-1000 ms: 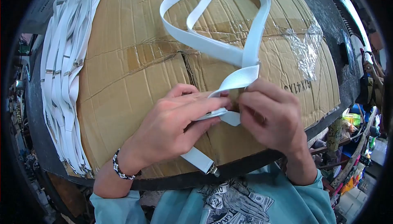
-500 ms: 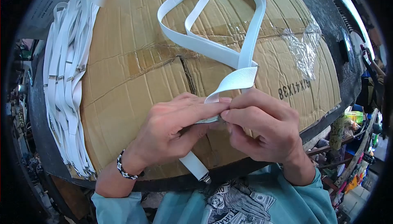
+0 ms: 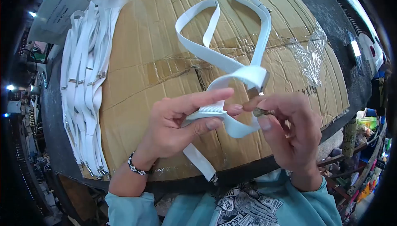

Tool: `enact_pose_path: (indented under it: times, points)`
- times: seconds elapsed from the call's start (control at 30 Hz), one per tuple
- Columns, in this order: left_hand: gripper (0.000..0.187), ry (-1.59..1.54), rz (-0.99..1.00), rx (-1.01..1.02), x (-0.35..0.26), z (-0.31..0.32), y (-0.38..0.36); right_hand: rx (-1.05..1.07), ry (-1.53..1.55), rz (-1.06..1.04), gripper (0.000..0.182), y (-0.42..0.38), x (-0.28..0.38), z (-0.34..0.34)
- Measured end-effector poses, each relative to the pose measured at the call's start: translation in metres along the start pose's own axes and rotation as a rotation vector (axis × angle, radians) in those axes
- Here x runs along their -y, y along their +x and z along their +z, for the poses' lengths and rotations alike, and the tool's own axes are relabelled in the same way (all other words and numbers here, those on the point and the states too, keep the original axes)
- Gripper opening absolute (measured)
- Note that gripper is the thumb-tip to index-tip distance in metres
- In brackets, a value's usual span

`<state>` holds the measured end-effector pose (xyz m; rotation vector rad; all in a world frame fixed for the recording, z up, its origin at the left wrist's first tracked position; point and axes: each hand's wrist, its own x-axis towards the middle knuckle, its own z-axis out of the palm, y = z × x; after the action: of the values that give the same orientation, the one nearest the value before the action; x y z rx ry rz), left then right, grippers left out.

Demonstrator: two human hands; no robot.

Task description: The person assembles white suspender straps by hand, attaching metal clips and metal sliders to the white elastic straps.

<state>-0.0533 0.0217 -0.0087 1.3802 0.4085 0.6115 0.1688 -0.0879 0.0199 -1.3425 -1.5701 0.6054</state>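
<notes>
White elastic suspenders [image 3: 206, 54] with small metal fittings lie looped on the cardboard, and one part of the strap rises to my hands. My left hand [image 3: 173, 122] pinches a folded, ribbed section of this strap between thumb and fingers. Between thumb and fingertips, my right hand [image 3: 289, 131] grips a small brownish piece [image 3: 259, 112], too small to identify. A strap loop [image 3: 240, 130] hangs between both hands and reaches the right fingertips. Below my left hand, a strap end with a metal clip [image 3: 213, 178] lies at the cardboard's near edge.
A stack of white suspenders [image 3: 84, 93] with metal fittings lies along the left side. The flattened cardboard [image 3: 136, 102] covers a dark round table [image 3: 56, 143]. Clear tape [image 3: 310, 56] is wrinkled at the right. A grey printed bag [image 3: 51, 15] sits at the far left.
My hands have moved apart, the right one rightward with the small brownish piece now showing. A strap loop has opened between them. The whole view has shifted slightly.
</notes>
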Motion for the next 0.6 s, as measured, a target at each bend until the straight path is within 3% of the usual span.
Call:
enact_pose_path:
  times: [0.13,0.2,0.33,0.43,0.57,0.6]
  points:
    - [0.062,-0.217,-0.119,-0.141,-0.015,0.011,0.006,-0.046,0.11,0.19,0.019,-0.007,0.009,-0.001]
    - [0.064,-0.16,-0.158,-0.069,-0.027,0.005,0.007,-0.147,0.16,0.089,0.016,-0.004,0.002,0.001]
    - [0.064,0.123,-0.11,-0.088,-0.05,0.002,0.006,-0.208,0.173,-0.016,0.014,0.012,-0.004,-0.01]
    - [0.051,0.419,-0.162,-0.15,-0.075,-0.006,0.005,-0.13,0.19,0.106,0.013,0.017,-0.005,-0.027]
    - [0.028,0.856,-0.006,-0.087,-0.072,0.0,0.008,-0.093,0.168,0.094,0.015,0.013,-0.026,-0.019]
    - [0.029,0.907,0.051,-0.08,-0.065,0.003,0.009,-0.09,0.135,0.084,0.015,0.01,-0.029,-0.016]
